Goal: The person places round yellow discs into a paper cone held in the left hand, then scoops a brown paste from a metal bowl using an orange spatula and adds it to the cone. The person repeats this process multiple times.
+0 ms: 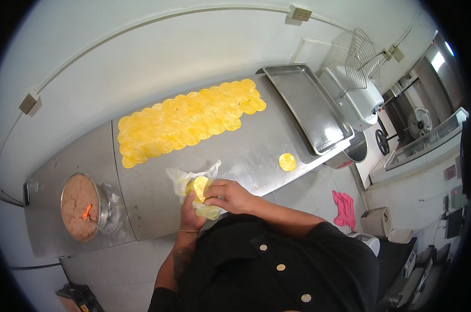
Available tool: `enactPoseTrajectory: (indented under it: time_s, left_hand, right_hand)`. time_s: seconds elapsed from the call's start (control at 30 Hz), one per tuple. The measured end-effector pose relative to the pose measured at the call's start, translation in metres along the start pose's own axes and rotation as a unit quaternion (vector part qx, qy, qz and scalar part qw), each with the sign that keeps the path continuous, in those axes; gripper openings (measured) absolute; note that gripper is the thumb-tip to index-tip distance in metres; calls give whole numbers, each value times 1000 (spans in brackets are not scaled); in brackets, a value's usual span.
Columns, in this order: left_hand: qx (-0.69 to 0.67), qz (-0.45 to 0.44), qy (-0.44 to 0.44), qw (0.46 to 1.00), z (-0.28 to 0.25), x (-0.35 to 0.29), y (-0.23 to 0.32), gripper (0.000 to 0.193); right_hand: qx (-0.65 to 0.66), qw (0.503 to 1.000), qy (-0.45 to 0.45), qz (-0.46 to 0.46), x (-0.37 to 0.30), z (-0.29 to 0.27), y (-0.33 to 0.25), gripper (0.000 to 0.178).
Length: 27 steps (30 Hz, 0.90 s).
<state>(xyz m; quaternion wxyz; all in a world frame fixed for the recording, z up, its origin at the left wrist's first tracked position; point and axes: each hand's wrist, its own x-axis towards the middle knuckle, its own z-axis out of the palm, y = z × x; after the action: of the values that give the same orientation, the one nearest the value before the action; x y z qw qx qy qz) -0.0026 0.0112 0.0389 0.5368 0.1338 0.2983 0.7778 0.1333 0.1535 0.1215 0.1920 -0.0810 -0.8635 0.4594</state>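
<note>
At the near edge of the steel table, my left hand [192,216] is closed around a thin plastic bag [178,180] with a stack of round yellow dough wrappers [201,185] in it. From the right, my right hand [234,197] reaches to the stack, its fingers pinching the edge of a wrapper. Beyond my hands, overlapping rows of yellow wrappers [183,119] cover a long band of the table, dusted with white powder. One loose wrapper [287,162] lies apart from them near the front edge at the right.
To the left stands a metal bowl [104,208] of pinkish-brown ground filling [77,200], with an orange utensil [87,212] in it. A shallow metal tray [310,106] rests at the table's right end, beside a white machine [349,99]. A pink cloth [343,209] lies on the floor.
</note>
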Motion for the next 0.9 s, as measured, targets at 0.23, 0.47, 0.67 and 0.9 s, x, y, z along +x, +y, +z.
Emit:
enactPoseTrajectory:
  time_s: [0.23, 0.47, 0.67, 0.9]
  left_hand:
    - [8, -14, -11, 1000, 5, 16, -21, 52]
    - [-107, -54, 84, 989, 22, 46, -43, 53]
    - [-103, -53, 170, 979, 38, 80, -76, 54]
    - [-116, -23, 177, 977, 41, 94, -102, 54]
  right_hand:
    - [-22, 999, 28, 34, -18, -14, 4, 21]
    - [32, 999, -13, -10, -5, -58, 54, 21]
    - [-10, 1000, 4, 25, -3, -80, 94, 17]
    - [-19, 976, 108, 189, 36, -124, 209, 18]
